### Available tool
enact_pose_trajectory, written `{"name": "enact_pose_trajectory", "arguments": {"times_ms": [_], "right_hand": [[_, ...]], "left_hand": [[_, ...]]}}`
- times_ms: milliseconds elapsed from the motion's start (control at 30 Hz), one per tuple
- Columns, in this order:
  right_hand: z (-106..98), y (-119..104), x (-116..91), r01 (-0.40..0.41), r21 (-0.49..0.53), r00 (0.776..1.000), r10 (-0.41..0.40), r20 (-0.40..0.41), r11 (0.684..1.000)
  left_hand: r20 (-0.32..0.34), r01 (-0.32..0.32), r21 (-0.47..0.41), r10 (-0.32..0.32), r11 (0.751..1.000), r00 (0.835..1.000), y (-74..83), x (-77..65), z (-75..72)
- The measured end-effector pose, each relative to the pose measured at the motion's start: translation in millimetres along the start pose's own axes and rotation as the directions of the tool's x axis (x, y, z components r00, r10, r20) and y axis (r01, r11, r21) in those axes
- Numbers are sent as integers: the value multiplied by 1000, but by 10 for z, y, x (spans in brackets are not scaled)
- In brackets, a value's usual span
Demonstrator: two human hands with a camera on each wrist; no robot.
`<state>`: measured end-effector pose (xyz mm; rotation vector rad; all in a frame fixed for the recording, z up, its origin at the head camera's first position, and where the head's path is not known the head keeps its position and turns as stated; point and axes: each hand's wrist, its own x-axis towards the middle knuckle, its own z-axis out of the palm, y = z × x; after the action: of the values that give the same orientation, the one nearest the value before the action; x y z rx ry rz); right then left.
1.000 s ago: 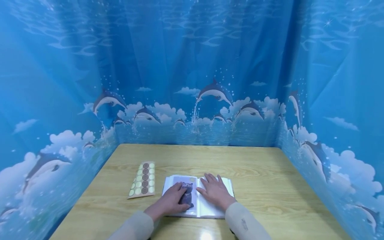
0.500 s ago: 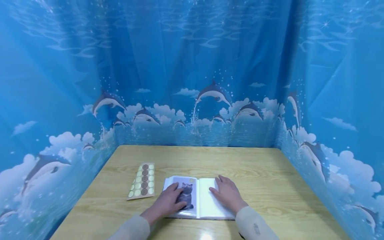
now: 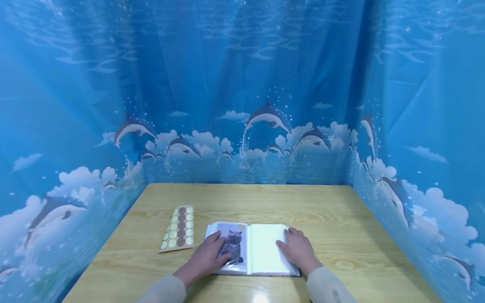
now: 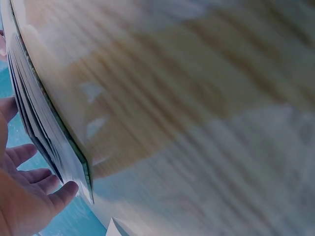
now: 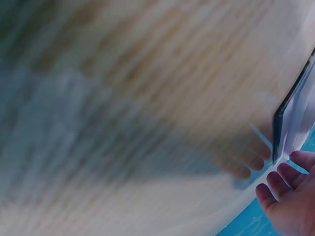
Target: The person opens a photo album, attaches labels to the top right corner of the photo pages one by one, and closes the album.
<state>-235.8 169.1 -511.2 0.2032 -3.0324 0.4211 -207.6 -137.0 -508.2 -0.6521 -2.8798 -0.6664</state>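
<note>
An open photo album (image 3: 265,252) lies near the table's front edge. On its left page sits a picture of a grey cat (image 3: 233,244) under a shiny sleeve; the right page is plain white. My left hand (image 3: 206,254) rests on the outer part of the left page, fingers loosely spread, and covers part of the picture. At the right page's outer edge is my right hand (image 3: 299,248), its fingers relaxed along that edge. The left wrist view shows the album's stacked pages (image 4: 42,118) side-on. In the right wrist view, the fingertips are close to the album's corner (image 5: 278,132).
A sheet of round stickers (image 3: 179,229), cream with one brown column, lies left of the album on the wooden table (image 3: 322,210). A blue curtain (image 3: 212,84) printed with dolphins hangs behind the table and on both sides.
My right hand has slid right, from the middle of the right page to its outer edge. My left hand has drawn slightly left, uncovering more of the cat picture.
</note>
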Motion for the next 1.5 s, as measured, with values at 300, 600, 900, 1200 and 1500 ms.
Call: {"name": "enact_pose_trajectory", "arguments": {"times_ms": [300,600,900,1200,1500], "right_hand": [[-52,-31,-69,-14,36,1000,14,16,999],[-21,-11,-64,-40,29,999,40,4,999],[-17,-32,-52,-89,57,996,88,28,994],[-19,-58,-46,-111,43,993,109,42,993],[2,-42,-2,-142,22,989,141,36,990]], "left_hand": [[-10,93,-17,-93,996,996,-10,-56,-40],[-27,246,-49,-247,968,969,-49,-54,-17],[-47,308,-62,-311,949,949,-60,-27,-38],[-22,337,-172,-346,925,938,-51,34,-87],[58,459,-334,-468,824,882,-59,175,-121]]}}
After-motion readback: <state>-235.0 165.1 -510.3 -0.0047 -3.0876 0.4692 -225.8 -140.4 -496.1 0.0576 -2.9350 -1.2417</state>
